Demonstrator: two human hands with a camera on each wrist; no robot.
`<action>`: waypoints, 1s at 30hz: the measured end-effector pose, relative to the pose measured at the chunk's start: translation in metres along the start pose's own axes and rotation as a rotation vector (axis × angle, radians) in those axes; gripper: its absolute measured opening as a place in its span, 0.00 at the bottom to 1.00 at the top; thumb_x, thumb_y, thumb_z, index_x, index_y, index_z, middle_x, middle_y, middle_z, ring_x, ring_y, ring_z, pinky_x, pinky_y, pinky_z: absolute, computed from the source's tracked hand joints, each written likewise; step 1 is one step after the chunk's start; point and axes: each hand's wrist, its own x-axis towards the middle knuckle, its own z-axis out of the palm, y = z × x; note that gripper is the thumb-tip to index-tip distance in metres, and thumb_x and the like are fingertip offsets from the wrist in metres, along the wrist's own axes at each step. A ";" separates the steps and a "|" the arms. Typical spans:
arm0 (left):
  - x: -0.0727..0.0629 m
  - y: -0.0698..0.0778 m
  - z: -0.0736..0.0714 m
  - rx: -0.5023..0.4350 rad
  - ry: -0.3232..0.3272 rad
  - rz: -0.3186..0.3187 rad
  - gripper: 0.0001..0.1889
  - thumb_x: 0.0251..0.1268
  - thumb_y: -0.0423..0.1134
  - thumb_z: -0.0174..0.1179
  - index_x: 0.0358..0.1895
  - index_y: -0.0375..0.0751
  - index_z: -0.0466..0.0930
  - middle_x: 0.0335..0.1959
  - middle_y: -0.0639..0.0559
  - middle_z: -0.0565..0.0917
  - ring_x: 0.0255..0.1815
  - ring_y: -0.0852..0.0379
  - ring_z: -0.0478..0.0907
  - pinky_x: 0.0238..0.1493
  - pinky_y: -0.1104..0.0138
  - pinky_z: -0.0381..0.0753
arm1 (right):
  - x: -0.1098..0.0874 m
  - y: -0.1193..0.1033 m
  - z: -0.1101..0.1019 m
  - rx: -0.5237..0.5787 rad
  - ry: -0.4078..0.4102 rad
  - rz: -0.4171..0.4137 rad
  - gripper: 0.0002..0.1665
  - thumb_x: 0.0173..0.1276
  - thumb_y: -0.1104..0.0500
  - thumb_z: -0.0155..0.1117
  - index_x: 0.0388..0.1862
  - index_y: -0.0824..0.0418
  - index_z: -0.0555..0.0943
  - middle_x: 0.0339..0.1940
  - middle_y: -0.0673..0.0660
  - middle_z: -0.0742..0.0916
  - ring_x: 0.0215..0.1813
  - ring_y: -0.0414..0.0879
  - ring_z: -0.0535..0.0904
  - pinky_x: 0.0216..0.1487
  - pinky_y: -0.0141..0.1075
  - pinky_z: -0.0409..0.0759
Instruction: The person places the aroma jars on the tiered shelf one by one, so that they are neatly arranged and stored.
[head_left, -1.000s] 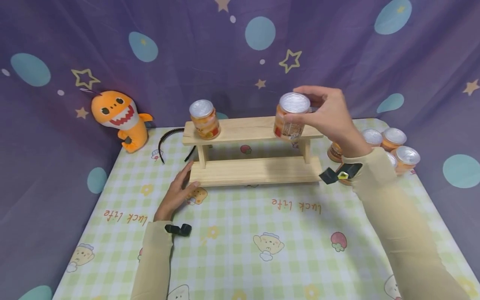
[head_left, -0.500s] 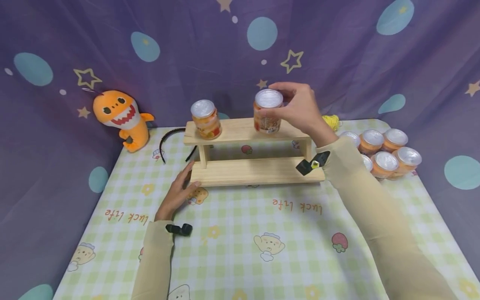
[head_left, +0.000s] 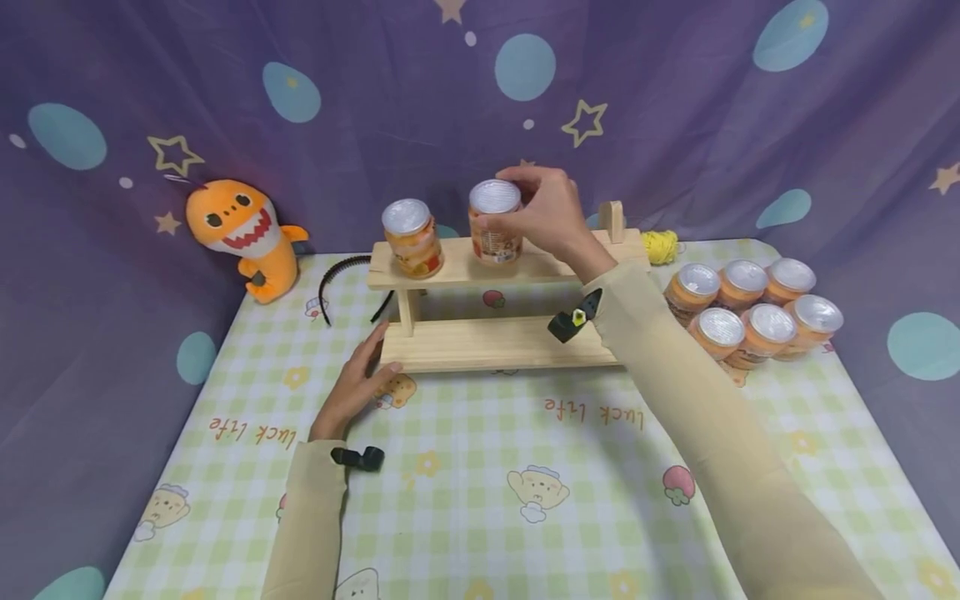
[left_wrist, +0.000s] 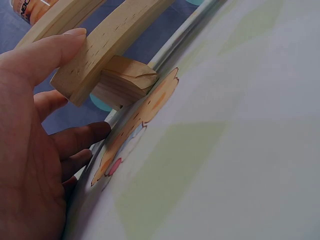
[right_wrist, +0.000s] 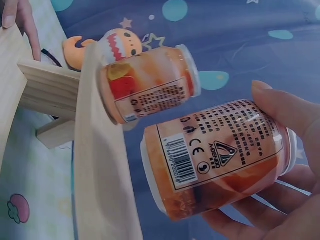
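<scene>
My right hand [head_left: 551, 210] grips an orange jar [head_left: 496, 229] with a silver lid and a printed barcode label, over the wooden shelf's top board [head_left: 465, 265]. In the right wrist view a small gap shows between the held jar [right_wrist: 215, 160] and the board. A second such jar [head_left: 412, 239] stands at the board's left end. My left hand [head_left: 354, 390] touches the left end of the lower board [head_left: 495, 343], fingers fairly straight. In the left wrist view the thumb [left_wrist: 55, 55] lies against the board's end, with the other fingers loosely spread below.
Several more silver-lidded jars [head_left: 768, 327] stand grouped right of the shelf. A yellow yarn bundle [head_left: 661, 247] and an upright wooden piece [head_left: 611, 221] are at the back. To the left are an orange plush shark [head_left: 243, 237] and a black headband [head_left: 326, 287].
My right hand has carried the jar leftward along the top board, closer to the standing jar. The left hand and the shelf have stayed put.
</scene>
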 end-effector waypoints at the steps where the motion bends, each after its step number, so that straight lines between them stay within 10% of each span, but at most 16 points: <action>1: -0.002 0.005 -0.001 -0.001 -0.004 0.001 0.41 0.73 0.40 0.59 0.82 0.53 0.46 0.82 0.36 0.51 0.80 0.33 0.53 0.77 0.35 0.48 | 0.002 0.000 0.003 -0.007 0.002 -0.004 0.35 0.49 0.54 0.84 0.57 0.59 0.84 0.51 0.58 0.88 0.47 0.44 0.85 0.47 0.34 0.82; 13: -0.013 0.037 -0.003 -0.002 -0.019 -0.005 0.40 0.73 0.41 0.58 0.82 0.45 0.46 0.81 0.34 0.52 0.81 0.33 0.52 0.78 0.36 0.48 | 0.009 0.006 0.027 -0.102 0.022 -0.033 0.36 0.47 0.50 0.85 0.56 0.58 0.84 0.50 0.57 0.89 0.45 0.45 0.84 0.45 0.34 0.81; 23: -0.014 0.036 -0.004 0.001 -0.019 0.001 0.41 0.73 0.40 0.59 0.82 0.45 0.46 0.80 0.33 0.54 0.80 0.32 0.55 0.77 0.35 0.48 | 0.010 0.009 0.041 -0.139 0.016 -0.017 0.36 0.49 0.48 0.84 0.58 0.57 0.83 0.50 0.56 0.89 0.46 0.46 0.85 0.46 0.37 0.82; 30: -0.001 0.004 -0.001 0.003 -0.008 0.002 0.41 0.73 0.41 0.59 0.83 0.55 0.45 0.81 0.37 0.52 0.80 0.34 0.54 0.78 0.36 0.48 | 0.010 0.013 0.045 -0.124 0.043 -0.020 0.38 0.48 0.47 0.84 0.58 0.57 0.83 0.51 0.56 0.89 0.46 0.45 0.85 0.47 0.37 0.83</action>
